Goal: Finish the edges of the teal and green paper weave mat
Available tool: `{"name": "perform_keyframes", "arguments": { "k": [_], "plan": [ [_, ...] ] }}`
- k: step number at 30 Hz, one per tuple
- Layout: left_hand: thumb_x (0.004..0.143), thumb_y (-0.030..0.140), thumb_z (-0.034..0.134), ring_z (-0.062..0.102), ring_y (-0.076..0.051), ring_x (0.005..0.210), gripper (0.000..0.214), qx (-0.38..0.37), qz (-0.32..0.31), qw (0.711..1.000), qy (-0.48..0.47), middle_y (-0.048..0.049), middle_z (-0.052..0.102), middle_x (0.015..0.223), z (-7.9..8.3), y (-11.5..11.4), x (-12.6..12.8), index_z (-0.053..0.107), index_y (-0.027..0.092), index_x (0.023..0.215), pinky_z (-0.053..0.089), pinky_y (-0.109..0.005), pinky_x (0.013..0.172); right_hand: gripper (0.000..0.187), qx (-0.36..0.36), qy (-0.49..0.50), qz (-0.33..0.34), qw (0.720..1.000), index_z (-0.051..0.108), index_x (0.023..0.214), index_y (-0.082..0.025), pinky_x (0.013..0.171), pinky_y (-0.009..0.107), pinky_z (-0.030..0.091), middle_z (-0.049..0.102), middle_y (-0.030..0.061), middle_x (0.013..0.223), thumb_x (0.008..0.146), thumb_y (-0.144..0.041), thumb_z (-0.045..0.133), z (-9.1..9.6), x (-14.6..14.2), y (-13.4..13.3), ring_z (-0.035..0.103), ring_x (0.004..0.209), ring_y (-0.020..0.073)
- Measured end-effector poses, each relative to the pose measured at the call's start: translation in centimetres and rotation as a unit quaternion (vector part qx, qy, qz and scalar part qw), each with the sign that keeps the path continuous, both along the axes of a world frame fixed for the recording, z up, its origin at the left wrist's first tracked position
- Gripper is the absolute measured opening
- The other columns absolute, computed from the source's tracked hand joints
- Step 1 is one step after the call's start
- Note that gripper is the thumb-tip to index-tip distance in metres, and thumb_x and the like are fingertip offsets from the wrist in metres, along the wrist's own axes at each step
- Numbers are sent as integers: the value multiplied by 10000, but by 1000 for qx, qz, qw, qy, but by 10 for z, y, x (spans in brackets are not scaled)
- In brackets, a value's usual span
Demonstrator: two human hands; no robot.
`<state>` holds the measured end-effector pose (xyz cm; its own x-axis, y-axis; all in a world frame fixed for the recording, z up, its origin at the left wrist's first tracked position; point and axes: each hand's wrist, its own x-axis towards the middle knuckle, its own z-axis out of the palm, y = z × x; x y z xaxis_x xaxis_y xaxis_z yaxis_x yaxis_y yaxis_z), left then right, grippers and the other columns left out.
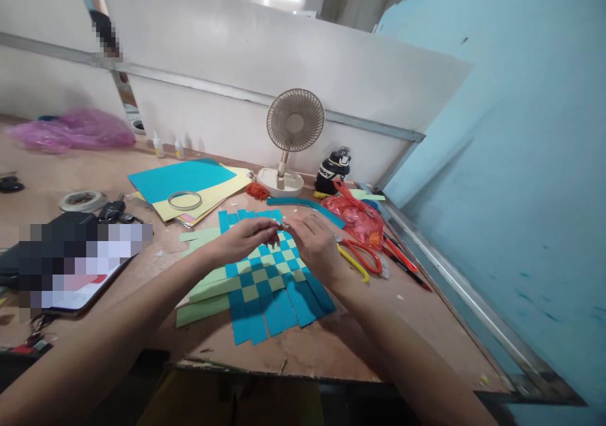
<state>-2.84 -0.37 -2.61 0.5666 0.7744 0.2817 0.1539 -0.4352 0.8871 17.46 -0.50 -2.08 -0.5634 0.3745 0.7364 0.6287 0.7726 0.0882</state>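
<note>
My left hand [249,235] and my right hand [315,244] meet fingertip to fingertip, both pinched on something small and whitish that I cannot make out. Below them lies a mat woven from blue and pale green paper strips [259,276], in a checkered pattern. Loose green strip ends stick out at its left, and blue ends hang toward the table's front edge. My hands hide part of its far side. Just beyond my right hand a loose blue paper strip [305,204] lies curved on the table.
Scissors with orange handles [367,259], a yellow hooked tool [354,264] and a red plastic bag [357,221] lie right. A fan [294,123] and black bottle [331,177] stand behind. Left are blue paper sheets [180,180], tape rolls [83,201] and a phone [89,287].
</note>
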Motion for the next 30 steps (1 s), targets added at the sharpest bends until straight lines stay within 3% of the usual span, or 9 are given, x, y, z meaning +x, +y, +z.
{"name": "perform_keyframes", "arguments": {
  "k": [5,10,22,30],
  "plan": [
    [984,387,356,575,-131,745,326,43,15,998,37,-41,631,837,-3,-1,3,576,149,949,479,-267,698,171,56,-33,-11,998,659,1019,-150,803,341,458,720,79,926,954,-190,505,-2,-2,-1,623,877,211],
    [989,342,323,564,-135,729,325,121,65,984,110,-26,617,800,0,-5,6,567,169,859,460,-273,696,203,62,-60,-18,996,671,1018,-149,787,335,446,720,80,923,954,-148,478,-4,0,-1,627,870,202],
    [968,250,326,574,-185,791,275,190,90,960,185,-65,630,863,-5,-4,5,587,166,969,468,-323,714,233,2,-74,-4,997,668,1052,-146,833,353,466,714,101,942,954,-149,457,-7,0,1,632,929,211],
    [966,233,320,569,-187,791,266,208,86,951,210,-74,611,866,-6,-4,5,568,160,904,469,-319,715,227,-22,-77,3,997,671,1059,-167,821,350,464,723,87,942,955,-162,469,-9,2,3,648,892,203]
  ]
}}
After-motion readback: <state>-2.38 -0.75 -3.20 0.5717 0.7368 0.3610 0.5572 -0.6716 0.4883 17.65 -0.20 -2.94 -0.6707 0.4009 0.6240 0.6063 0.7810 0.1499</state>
